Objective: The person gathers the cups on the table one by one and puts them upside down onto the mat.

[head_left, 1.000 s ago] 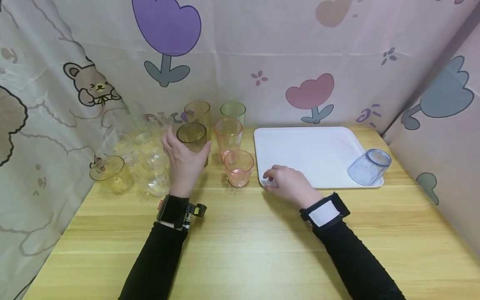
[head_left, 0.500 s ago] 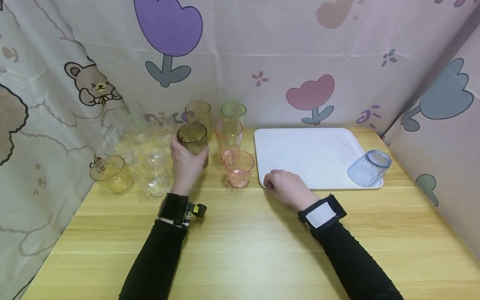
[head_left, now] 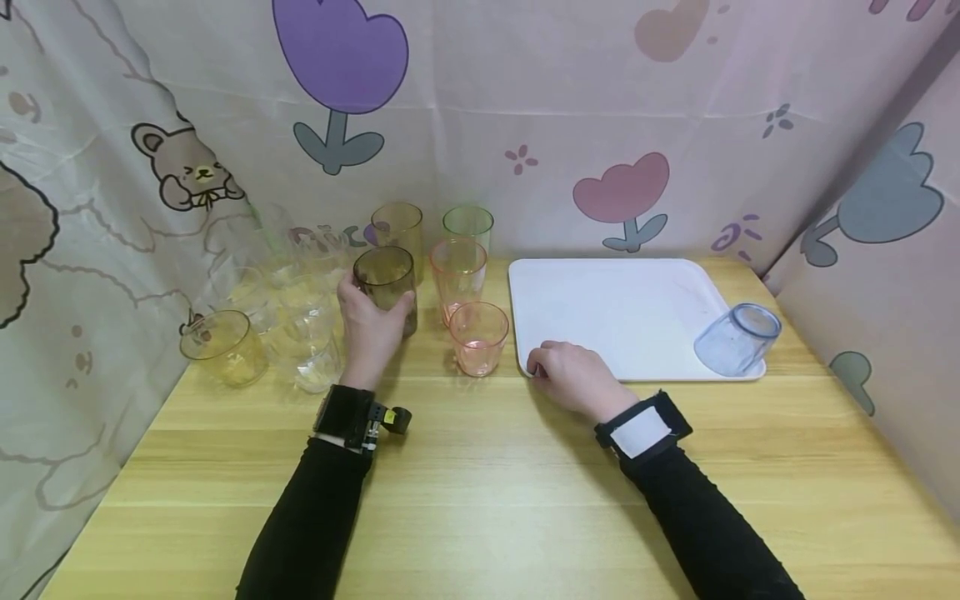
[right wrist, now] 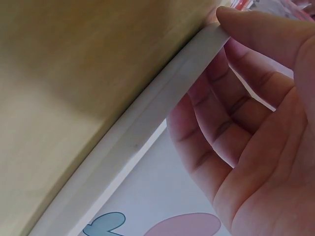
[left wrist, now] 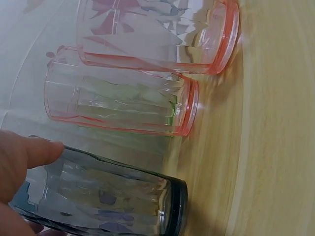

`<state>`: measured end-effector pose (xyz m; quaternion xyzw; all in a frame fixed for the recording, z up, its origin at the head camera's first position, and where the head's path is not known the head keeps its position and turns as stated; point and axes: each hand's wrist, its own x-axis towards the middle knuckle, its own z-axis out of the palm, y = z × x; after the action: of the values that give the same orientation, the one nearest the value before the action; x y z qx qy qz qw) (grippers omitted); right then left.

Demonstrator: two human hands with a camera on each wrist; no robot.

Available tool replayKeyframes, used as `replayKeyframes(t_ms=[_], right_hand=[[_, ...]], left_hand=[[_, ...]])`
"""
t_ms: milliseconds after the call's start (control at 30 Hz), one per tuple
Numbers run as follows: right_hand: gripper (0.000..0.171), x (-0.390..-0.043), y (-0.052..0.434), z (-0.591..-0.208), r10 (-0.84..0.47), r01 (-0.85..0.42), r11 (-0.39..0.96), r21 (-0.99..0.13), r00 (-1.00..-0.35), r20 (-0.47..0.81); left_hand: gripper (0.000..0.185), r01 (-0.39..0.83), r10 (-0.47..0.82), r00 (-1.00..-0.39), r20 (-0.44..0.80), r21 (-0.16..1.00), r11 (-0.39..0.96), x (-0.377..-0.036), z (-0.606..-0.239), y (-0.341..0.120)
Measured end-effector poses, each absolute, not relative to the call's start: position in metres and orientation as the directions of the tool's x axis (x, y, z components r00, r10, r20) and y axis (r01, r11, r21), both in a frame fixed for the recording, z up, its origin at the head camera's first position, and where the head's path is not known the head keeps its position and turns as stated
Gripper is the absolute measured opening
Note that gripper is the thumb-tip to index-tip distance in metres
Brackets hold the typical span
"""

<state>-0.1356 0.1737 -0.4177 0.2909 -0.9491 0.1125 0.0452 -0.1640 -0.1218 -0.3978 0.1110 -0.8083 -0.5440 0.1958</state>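
Pink tumblers' (left wrist: 147, 105) ribbing, wrist view only

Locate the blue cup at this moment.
In the head view, the blue cup lies tilted on the white tray's near right corner, away from both hands.

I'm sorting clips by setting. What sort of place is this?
Probably a staged tabletop recording corner, not a real kitchen: a wooden table screened by a cartoon tulip-and-bear curtain, many coloured plastic cups beside a white tray, and the left hand gripping a dark cup.
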Motion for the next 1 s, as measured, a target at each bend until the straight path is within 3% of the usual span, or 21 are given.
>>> replayKeyframes(t_ms=[233,467,700,867,1000], right_hand=[[0.007,-0.134,0.174,-0.416,-0.540,-0.559,0.806,-0.194,-0.829,0.144],[0.006,-0.134,0.173,-0.414,-0.538,-0.554,0.808,-0.200,-0.833,0.132],[0.005,-0.134,0.174,-0.415,-0.538,-0.555,0.808,-0.198,-0.832,0.135],[0.005,-0.134,0.175,-0.414,-0.539,-0.558,0.805,-0.203,-0.830,0.143],[0.008,-0.136,0.175,-0.409,-0.509,-0.531,0.817,-0.224,-0.847,0.152]], left_hand=[[0.097,0.069,-0.425,-0.882,0.203,0.949,0.309,-0.162,-0.390,-0.125],[0.086,0.219,-0.531,-0.792,0.302,0.952,0.215,-0.159,-0.379,-0.125],[0.076,0.359,-0.611,-0.742,0.277,0.933,-0.011,-0.155,-0.365,-0.125],[0.065,0.430,-0.623,-0.754,0.210,0.874,-0.225,-0.154,-0.357,-0.124],[0.055,0.413,-0.571,-0.809,0.139,0.825,-0.385,-0.151,-0.350,-0.121]])
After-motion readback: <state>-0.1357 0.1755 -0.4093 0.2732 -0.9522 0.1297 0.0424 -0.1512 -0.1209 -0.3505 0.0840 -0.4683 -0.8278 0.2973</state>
